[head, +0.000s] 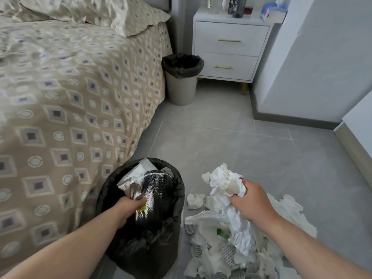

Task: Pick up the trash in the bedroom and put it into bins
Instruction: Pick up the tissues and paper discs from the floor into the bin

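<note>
Currently, left hand [130, 206]: clamped on foil bag [159, 184], held at mouth of near bin [106, 190].
Right hand [249, 200]: closed round paper wad [223, 182], held above paper pile [237, 244] on floor, just beside that bin.
Foil bag: best pushed down and let go first, so room is made.
Paper wad: to be carried over the rim before release; loose tails may be shed.
Far bin [182, 77]: probably not needed.

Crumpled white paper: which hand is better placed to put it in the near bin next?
Right. The right hand grips the crumpled white paper beside the near bin; the left hand is occupied, holding a silvery wrapper at the bin's mouth.
</note>
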Demonstrator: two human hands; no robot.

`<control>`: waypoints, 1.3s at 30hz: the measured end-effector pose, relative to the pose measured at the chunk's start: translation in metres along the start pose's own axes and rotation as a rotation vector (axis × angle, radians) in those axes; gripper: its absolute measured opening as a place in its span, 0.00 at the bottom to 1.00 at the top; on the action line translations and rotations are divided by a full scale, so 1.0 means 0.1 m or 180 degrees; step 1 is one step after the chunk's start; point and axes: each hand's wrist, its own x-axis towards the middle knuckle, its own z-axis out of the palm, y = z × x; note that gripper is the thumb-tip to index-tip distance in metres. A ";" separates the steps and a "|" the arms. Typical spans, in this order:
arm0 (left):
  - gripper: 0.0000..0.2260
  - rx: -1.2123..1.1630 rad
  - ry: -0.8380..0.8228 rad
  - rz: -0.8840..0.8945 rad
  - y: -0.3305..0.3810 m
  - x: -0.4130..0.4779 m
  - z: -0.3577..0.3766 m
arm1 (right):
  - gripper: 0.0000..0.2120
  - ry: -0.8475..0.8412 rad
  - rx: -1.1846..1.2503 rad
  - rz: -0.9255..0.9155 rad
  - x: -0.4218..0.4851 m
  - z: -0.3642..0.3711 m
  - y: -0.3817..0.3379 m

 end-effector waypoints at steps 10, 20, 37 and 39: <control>0.21 0.0885 0.1248 0.1886 0.07 -0.82 -0.38 | 0.07 0.0166 0.0272 -0.0087 0.07 -0.18 -0.34; 0.19 0.0127 0.1214 0.0877 -0.45 -0.55 -0.53 | 0.05 0.0378 0.1475 -0.0101 0.19 0.12 -1.25; 0.10 -0.1480 0.0437 -0.0354 -0.35 -0.91 -0.52 | 0.06 -0.0040 0.1659 0.0046 0.11 0.91 -1.52; 0.09 -0.1315 0.0942 0.0360 -0.29 -0.75 -0.63 | 0.06 -0.0062 0.1674 0.0036 0.06 0.83 -1.50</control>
